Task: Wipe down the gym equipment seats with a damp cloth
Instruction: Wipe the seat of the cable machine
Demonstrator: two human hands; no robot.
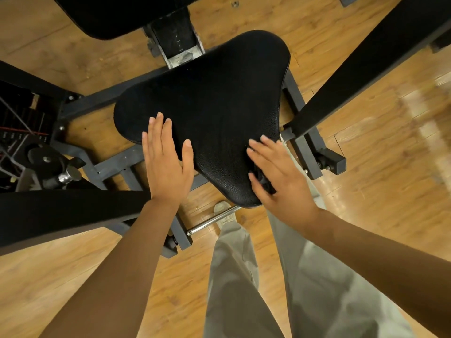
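Observation:
A black textured seat (210, 98) on a dark metal frame fills the middle of the head view. My left hand (167, 164) lies flat on the seat's near left edge with its fingers stretched out and nothing in it. My right hand (278, 176) is slightly blurred and rests on the seat's near right corner. It presses a small, dark bunched cloth (263, 180) that shows between thumb and forefinger. Most of the cloth is hidden under the palm.
A black back pad (109, 15) sits at the top left. Padded black arms cross at the right (366, 59) and at the lower left (61, 213). A weight stack and knob (44, 157) stand at the left. My legs and one shoe (223, 211) stand on the wooden floor.

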